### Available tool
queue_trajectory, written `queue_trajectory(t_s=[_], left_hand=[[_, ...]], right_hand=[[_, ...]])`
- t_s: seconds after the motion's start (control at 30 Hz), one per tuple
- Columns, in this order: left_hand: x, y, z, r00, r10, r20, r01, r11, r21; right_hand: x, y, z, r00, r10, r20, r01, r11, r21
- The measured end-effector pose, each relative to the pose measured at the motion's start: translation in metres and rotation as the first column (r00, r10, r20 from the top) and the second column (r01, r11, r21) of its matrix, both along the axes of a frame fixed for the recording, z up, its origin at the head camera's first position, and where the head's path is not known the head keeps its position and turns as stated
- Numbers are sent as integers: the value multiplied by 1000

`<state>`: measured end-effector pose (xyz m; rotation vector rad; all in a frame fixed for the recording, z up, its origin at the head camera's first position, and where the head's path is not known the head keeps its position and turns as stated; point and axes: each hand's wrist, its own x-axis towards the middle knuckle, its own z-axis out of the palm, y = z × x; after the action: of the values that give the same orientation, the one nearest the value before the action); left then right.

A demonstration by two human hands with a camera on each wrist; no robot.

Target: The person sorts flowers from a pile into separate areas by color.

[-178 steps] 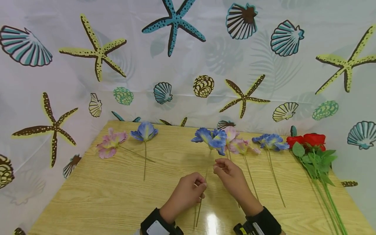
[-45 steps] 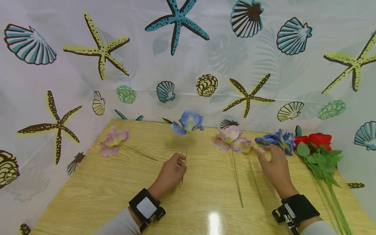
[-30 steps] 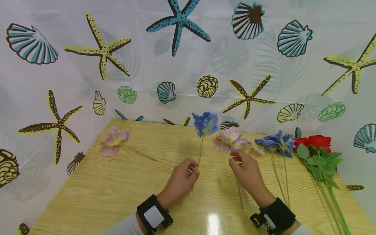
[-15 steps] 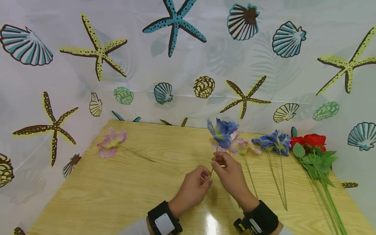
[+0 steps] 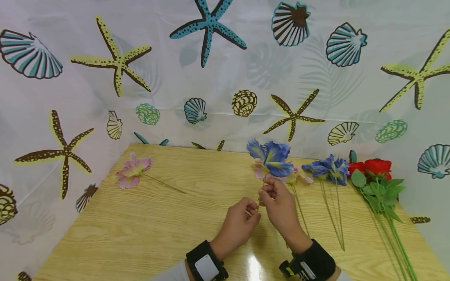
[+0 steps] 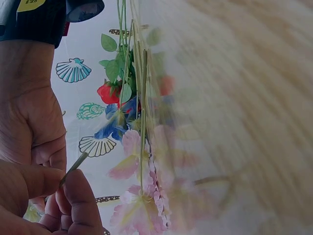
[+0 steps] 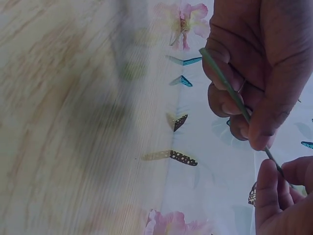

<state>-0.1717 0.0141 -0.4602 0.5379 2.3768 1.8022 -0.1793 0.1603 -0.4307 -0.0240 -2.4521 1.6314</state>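
An artificial blue iris point(image 5: 272, 158) stands tilted slightly in front of me, held by its thin green stem point(image 7: 225, 81). My left hand point(image 5: 240, 222) pinches the lower stem between thumb and fingers. Just above it, my right hand point(image 5: 281, 207) pinches the stem close under the bloom. Behind the bloom, pink flowers point(image 5: 293, 177) are partly hidden. In the left wrist view the stem's cut end point(image 6: 77, 166) sticks out past the left thumb and forefinger.
Two blue irises point(image 5: 328, 169) lie at the right, beside red roses point(image 5: 376, 167) with green leaves. One pink flower point(image 5: 133, 171) lies at the table's point(image 5: 140, 234) far left. A printed curtain point(image 5: 218, 86) borders the back and sides.
One blue iris was laid beside another at the right. My left hand brought the iris from the left to the middle, and my right hand came over and took its stem too.
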Motion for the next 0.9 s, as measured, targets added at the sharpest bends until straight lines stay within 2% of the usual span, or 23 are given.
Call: queue_trajectory(t_s=[0.13,0.23,0.33,0.47,0.6,0.73,0.8,0.9], left_hand=[[0,1,-2,999,-14,36,14,1000,15],[-2,-2,-2,999,-16,47,17,1000,-12],[-6,-10,-3,999,-11,34,13,998,-60],[-14,-31,-5,1000,9,-26,-13,987,-159],[-23,-58,-7,996,49,-76,-67,962,-265],[-36,-80,-10,989,96,-110,-129,931,-342],[-42,-89,-10,984,125,-129,-165,910,-381],[-50,-103,-9,972,168,-166,-226,866,-446]], right_hand=[[-1,5,-1,999,-12,33,12,1000,-5],[-1,13,-1,998,-25,59,25,1000,14],[-2,26,0,996,-59,66,54,996,77],[-4,52,4,992,-111,52,99,977,191],[-4,90,11,985,-172,27,157,944,290],[-1,131,17,968,-248,34,223,915,335],[0,150,18,958,-285,40,254,902,349],[0,173,16,941,-334,53,293,884,365]])
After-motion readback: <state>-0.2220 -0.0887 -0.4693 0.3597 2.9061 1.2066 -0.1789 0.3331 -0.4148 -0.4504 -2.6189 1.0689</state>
